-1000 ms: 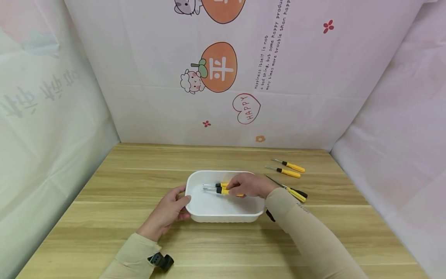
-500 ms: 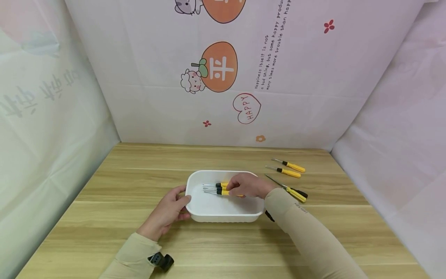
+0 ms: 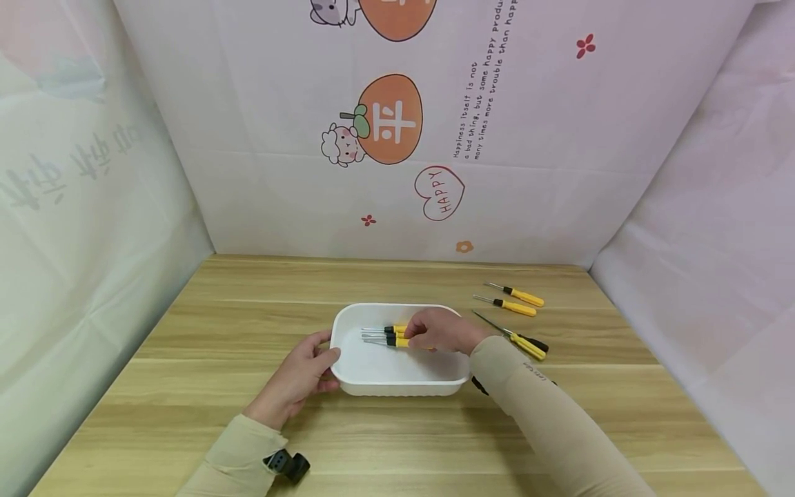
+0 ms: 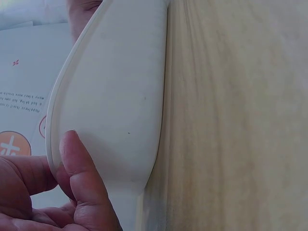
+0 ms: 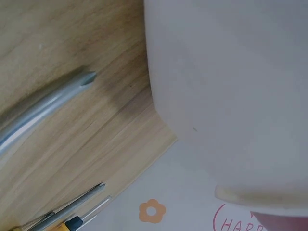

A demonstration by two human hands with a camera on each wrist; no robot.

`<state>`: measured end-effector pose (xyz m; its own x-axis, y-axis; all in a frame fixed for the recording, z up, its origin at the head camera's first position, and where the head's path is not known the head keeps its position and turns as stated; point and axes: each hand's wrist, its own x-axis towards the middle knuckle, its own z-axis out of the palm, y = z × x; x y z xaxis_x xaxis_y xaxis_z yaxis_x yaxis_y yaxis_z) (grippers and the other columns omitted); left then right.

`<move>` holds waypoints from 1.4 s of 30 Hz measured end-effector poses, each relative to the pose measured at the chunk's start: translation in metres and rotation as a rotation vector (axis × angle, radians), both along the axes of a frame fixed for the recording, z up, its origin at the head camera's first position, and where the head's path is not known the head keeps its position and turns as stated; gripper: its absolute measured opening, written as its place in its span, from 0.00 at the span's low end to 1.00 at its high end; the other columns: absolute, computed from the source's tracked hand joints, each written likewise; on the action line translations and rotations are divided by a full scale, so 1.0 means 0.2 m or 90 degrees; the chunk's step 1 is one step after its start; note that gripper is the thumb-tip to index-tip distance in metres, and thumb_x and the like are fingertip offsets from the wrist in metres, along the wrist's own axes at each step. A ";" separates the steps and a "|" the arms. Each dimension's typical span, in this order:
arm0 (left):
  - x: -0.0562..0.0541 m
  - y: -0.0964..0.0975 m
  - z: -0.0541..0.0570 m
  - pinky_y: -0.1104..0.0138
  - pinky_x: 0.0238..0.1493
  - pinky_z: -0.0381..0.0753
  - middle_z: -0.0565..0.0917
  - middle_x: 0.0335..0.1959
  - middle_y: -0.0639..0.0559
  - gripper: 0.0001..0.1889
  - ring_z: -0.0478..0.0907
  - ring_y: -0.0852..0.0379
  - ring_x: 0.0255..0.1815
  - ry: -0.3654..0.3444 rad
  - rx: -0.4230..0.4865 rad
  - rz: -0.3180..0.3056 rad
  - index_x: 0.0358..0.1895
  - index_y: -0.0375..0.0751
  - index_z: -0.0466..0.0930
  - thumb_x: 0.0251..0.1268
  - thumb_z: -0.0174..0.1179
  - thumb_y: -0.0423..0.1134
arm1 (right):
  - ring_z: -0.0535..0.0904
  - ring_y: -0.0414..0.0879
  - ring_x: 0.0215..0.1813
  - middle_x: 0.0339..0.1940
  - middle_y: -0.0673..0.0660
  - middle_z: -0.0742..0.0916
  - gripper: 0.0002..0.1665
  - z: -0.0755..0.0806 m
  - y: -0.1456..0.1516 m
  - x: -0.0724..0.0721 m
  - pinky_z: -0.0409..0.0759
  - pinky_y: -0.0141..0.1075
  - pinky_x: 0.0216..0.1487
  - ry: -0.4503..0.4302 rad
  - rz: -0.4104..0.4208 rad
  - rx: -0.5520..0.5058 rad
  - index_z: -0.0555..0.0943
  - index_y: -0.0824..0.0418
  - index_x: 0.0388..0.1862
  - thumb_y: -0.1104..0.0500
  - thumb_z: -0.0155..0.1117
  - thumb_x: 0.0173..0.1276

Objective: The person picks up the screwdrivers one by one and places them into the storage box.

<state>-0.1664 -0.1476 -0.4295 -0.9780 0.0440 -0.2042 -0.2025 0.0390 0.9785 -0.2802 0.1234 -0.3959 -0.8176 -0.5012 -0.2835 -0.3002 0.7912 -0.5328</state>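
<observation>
A white plastic tray with rounded corners sits on the table in front of me. My left hand grips its left end, thumb over the rim and fingers against the outer wall; the left wrist view shows the tray wall beside the thumb. Inside the tray, several screwdrivers lie side by side, metal tips to the left. My right hand reaches over the right end and pinches the yellow handle of the nearest screwdriver. The hand hides most of the handles. The right wrist view mainly shows the tray's outer wall.
Right of the tray, two yellow-handled screwdrivers lie farther back. Closer by are a yellow screwdriver and a black-handled one, near my right sleeve. Patterned white sheets enclose the table at the back and sides.
The pinched screwdriver has come down slightly and toward me in the tray since a second ago, settling beside the others. The left hand and tray have stayed put.
</observation>
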 end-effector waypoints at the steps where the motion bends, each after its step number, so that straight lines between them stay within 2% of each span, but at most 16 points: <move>1: 0.00 0.00 0.00 0.69 0.33 0.85 0.72 0.46 0.40 0.29 0.80 0.54 0.33 0.000 0.000 0.000 0.80 0.37 0.61 0.80 0.54 0.35 | 0.75 0.42 0.29 0.30 0.49 0.84 0.03 0.00 0.00 0.00 0.73 0.33 0.33 0.005 0.002 0.003 0.86 0.51 0.41 0.59 0.72 0.72; 7: 0.00 0.00 -0.01 0.68 0.33 0.85 0.72 0.47 0.39 0.29 0.80 0.54 0.34 -0.001 0.000 0.001 0.80 0.37 0.61 0.81 0.54 0.35 | 0.75 0.41 0.30 0.32 0.47 0.84 0.02 -0.01 -0.01 -0.01 0.74 0.32 0.33 0.036 0.021 0.021 0.87 0.52 0.41 0.59 0.72 0.71; 19: 0.00 0.00 -0.01 0.68 0.33 0.85 0.72 0.47 0.40 0.29 0.80 0.54 0.34 -0.001 -0.001 0.001 0.80 0.37 0.61 0.81 0.54 0.35 | 0.78 0.41 0.36 0.36 0.44 0.85 0.05 -0.04 -0.02 -0.01 0.77 0.34 0.39 0.091 0.036 0.058 0.88 0.48 0.39 0.59 0.73 0.70; 24: 0.00 0.00 -0.01 0.68 0.33 0.86 0.72 0.46 0.41 0.29 0.80 0.54 0.34 0.000 -0.004 0.003 0.80 0.37 0.61 0.81 0.54 0.36 | 0.78 0.42 0.39 0.37 0.44 0.85 0.05 -0.05 -0.02 -0.01 0.78 0.35 0.43 0.101 0.035 0.062 0.87 0.47 0.38 0.59 0.74 0.69; 31: 0.01 0.00 -0.01 0.67 0.34 0.86 0.72 0.46 0.41 0.29 0.80 0.53 0.34 -0.002 -0.009 0.005 0.80 0.38 0.61 0.81 0.54 0.36 | 0.77 0.40 0.40 0.36 0.43 0.86 0.04 -0.06 -0.03 -0.01 0.78 0.38 0.50 0.143 0.055 0.088 0.87 0.47 0.37 0.58 0.74 0.68; 42: 0.01 0.00 -0.01 0.67 0.34 0.86 0.72 0.47 0.39 0.29 0.80 0.53 0.34 -0.002 -0.007 0.005 0.80 0.38 0.61 0.81 0.54 0.36 | 0.77 0.43 0.40 0.36 0.44 0.85 0.06 -0.06 -0.04 0.00 0.79 0.40 0.50 0.157 0.029 0.103 0.86 0.47 0.35 0.58 0.76 0.68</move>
